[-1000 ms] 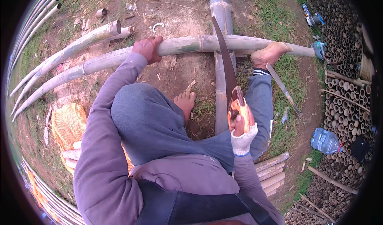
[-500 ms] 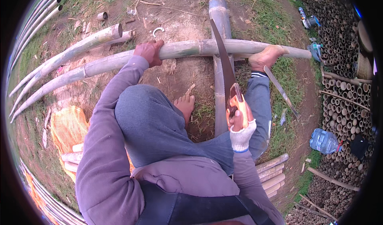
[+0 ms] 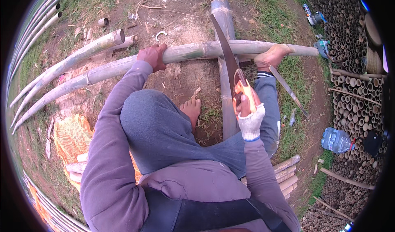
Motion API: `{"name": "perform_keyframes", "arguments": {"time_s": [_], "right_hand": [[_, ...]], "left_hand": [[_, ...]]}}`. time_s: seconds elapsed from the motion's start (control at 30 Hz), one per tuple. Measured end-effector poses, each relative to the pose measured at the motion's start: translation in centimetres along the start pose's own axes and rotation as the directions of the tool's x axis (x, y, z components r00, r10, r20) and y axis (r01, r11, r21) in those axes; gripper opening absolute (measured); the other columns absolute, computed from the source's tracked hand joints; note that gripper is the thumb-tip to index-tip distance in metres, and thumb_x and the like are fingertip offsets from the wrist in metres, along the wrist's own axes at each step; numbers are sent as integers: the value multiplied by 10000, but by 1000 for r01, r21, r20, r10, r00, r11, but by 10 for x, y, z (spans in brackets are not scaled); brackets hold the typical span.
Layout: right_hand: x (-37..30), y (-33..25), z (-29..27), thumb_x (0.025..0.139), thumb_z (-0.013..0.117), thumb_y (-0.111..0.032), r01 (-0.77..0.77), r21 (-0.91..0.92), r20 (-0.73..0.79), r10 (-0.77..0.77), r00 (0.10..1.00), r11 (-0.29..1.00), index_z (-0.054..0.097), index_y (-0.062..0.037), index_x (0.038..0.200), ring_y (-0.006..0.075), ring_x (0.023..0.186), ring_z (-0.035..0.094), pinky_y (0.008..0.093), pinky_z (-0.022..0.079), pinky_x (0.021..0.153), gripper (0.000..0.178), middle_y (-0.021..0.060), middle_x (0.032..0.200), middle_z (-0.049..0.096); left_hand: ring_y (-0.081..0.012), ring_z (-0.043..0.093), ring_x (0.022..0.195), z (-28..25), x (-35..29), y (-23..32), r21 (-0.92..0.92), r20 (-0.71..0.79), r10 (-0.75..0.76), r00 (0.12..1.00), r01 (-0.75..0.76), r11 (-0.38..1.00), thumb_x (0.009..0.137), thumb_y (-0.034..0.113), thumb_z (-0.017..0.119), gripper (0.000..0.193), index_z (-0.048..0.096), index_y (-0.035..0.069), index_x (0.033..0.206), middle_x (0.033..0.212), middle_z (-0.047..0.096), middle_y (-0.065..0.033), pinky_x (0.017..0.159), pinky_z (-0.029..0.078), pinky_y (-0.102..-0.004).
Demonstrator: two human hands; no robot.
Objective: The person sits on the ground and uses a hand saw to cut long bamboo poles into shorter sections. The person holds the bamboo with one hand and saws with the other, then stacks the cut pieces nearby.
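1. Since the earlier frames, little is changing: the saw (image 3: 230, 63) is staying laid across the bamboo pole (image 3: 214, 49), and both hands are keeping their places.
2. The bamboo pole is lying across a thicker bamboo post (image 3: 224, 88) on the ground, with a bare foot (image 3: 271, 56) pressing on its right end.
3. The left hand (image 3: 153, 55) is closing over the top of the pole, left of the crossing.
4. The right hand (image 3: 249, 112), in a white wrap, is closing fully on the saw's orange handle.
5. Handling judgement: the pole is looking long, stiff, hollow and smooth-skinned, so it is likely rolling easily; taking hold near the crossing, close to the blade, is steadying it best.
6. Further out, more poles (image 3: 74, 61) are lying to the left, cut bamboo (image 3: 349, 92) is stacked on the right, and a water bottle (image 3: 335, 139) is lying near it.
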State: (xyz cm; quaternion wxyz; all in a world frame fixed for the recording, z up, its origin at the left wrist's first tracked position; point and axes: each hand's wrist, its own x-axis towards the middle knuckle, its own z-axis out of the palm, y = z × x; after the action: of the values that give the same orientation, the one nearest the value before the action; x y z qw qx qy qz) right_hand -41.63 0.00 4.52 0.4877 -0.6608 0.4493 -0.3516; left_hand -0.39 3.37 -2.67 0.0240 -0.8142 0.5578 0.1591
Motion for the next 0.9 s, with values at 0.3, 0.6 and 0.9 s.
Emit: {"name": "perform_keyframes", "arguments": {"time_s": [0.3, 0.6, 0.9], "right_hand": [[22, 19, 14, 1106, 681, -287, 95, -101, -58, -101, 993, 990, 671, 46, 1377, 64, 777, 628, 243, 511, 648, 429, 54, 1034, 745], [-99, -15, -33, 1092, 696, -345, -148, 44, -58, 150, 987, 988, 613, 54, 1474, 34, 661, 555, 215, 467, 577, 559, 53, 1005, 734], [45, 19, 23, 1074, 723, -239, 205, -75, -98, -212, 972, 976, 686, 60, 1355, 141, 882, 708, 305, 571, 773, 412, 120, 1092, 780]], "left_hand": [[-380, 763, 1125, 12, -4, 15, 4, 8, 34, 999, -34, 999, 781, 320, 875, 580, 638, 160, 1285, 1220, 749, -162, 958, 620, -499], [-385, 753, 1126, 14, -11, -1, -7, 22, 1, 1000, -1, 1000, 764, 334, 863, 598, 634, 158, 1288, 1195, 748, -140, 968, 607, -495], [-375, 748, 1169, 10, -3, 7, 3, 22, 6, 1000, -6, 1000, 747, 350, 881, 633, 624, 152, 1290, 1260, 733, -156, 999, 600, -487]]}}
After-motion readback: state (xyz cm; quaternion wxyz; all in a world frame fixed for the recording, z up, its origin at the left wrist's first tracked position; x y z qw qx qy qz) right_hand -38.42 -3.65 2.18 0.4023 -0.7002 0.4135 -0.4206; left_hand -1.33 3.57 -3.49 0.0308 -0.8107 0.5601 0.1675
